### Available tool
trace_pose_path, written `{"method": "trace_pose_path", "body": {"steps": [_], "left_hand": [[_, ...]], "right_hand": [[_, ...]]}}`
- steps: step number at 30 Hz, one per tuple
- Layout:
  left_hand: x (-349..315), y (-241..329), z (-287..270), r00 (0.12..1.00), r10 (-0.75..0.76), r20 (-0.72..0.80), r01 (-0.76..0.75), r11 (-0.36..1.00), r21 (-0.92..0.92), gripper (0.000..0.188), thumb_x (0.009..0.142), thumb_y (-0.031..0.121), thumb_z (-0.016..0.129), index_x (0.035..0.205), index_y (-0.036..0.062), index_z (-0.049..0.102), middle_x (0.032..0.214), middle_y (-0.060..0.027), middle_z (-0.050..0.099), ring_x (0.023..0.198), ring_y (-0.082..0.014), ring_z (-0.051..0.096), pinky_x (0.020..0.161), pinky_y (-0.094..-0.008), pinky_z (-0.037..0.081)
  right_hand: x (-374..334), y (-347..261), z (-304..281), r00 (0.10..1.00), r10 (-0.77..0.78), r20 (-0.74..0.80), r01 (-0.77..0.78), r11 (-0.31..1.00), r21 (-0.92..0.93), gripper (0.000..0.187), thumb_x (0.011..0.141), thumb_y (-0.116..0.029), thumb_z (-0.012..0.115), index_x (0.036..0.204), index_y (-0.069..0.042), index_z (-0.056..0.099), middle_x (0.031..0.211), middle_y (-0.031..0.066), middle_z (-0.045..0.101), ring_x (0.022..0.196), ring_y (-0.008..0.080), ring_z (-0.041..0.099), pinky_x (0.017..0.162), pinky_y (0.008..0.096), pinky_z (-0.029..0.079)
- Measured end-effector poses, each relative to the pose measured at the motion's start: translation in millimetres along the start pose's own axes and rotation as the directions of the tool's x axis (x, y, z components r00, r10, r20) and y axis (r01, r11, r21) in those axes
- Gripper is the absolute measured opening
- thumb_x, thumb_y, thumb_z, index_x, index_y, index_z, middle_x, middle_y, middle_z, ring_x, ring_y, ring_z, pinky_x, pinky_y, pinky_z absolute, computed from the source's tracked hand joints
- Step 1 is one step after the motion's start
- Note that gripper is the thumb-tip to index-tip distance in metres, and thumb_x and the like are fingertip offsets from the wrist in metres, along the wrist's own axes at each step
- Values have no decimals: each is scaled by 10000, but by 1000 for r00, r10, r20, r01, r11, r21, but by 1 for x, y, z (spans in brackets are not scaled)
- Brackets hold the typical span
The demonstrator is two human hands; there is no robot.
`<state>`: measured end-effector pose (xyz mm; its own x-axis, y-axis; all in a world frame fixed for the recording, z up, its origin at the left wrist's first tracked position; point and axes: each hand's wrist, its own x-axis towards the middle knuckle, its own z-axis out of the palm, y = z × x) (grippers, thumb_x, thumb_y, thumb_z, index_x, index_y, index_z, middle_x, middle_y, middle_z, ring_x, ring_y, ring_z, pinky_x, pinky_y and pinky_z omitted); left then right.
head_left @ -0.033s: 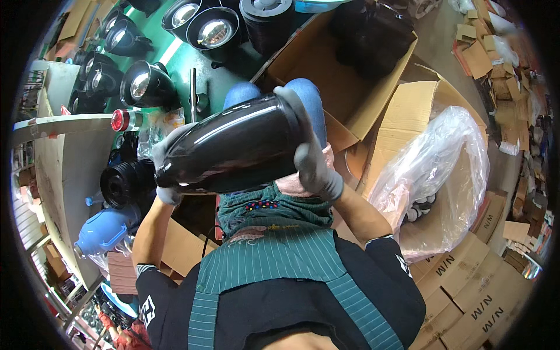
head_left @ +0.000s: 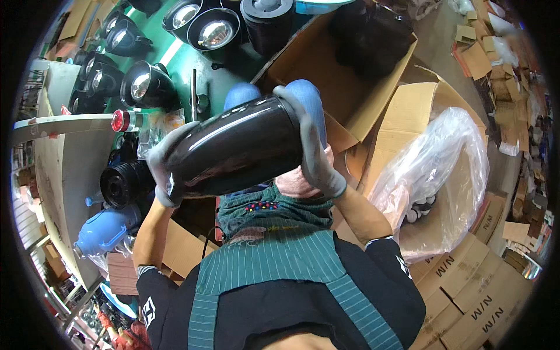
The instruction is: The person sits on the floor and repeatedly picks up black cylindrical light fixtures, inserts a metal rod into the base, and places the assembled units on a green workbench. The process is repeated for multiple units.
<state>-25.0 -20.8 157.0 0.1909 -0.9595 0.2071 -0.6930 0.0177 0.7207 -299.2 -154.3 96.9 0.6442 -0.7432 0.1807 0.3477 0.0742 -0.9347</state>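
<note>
Left hand [head_left: 163,160]: gloved in grey, wrapped round the left end of the black vessel, its fingers partly hidden behind that end.
Right hand [head_left: 315,163]: gloved alike, palm and fingers spread flat against the vessel's right end, gripping it from the opposite side.
Shared grasp: the 2 hands hold 1 thing between them; both touch it, so neither is nearer.
Black vessel [head_left: 236,149]: a glossy, rounded cylinder above the person's lap; whether it rests on the legs cannot be told.
Long axis: it runs from hand to hand, slanting, with the right end farther from the torso than the left.
Vessel ends: both are covered by the gloves, so any opening is hidden.
Left of the vessel: a blue jug [head_left: 108,230], then black ribbed parts [head_left: 121,182] near the left hand, then a red-capped bottle [head_left: 121,121] beyond them.
Beyond the vessel: a metal rod [head_left: 193,96] standing near black pots with shiny insides [head_left: 149,86].
Right of the vessel: an open carton [head_left: 303,73] with dark contents too dim to tell, then clear plastic [head_left: 446,157] lining another box.
</note>
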Motion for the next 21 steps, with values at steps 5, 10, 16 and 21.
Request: {"method": "trace_pose_path", "body": {"steps": [5,10,16,21], "left_hand": [[10,25,-21,921,362,147,-389,880,272,457,825,162,808,1263,41,770,1193,-161,788,1056,-351,791,978,-424,616],[-68,-135,27,873,-468,140,416,562,-715,403,929,165,764,1276,-39,739,1168,-74,771,1042,-157,710,986,-333,571],[9,6,-12,980,192,46,-193,981,25,520,810,194,814,1280,-20,751,1187,-199,790,1048,-317,798,945,-375,602],[-30,-15,53,936,327,-128,-313,942,120,606,838,174,865,1391,6,681,1277,-247,753,1174,-399,762,1026,-455,612]], "right_hand": [[21,-6,-17,671,731,123,-726,615,307,706,1207,-495,261,1458,55,625,1385,195,695,1328,235,613,1253,322,354],[-8,-11,2,983,-112,144,162,904,-396,1016,1090,-724,366,1744,9,109,1805,261,125,1668,404,171,1349,471,131],[-12,13,-17,996,27,83,-22,998,-65,683,1178,-466,418,1684,-21,309,1653,148,446,1488,248,471,1283,376,327],[13,-2,-39,866,498,-46,-480,854,200,549,1173,-459,476,1461,-25,647,1417,70,658,1286,195,635,1185,341,453]]}}
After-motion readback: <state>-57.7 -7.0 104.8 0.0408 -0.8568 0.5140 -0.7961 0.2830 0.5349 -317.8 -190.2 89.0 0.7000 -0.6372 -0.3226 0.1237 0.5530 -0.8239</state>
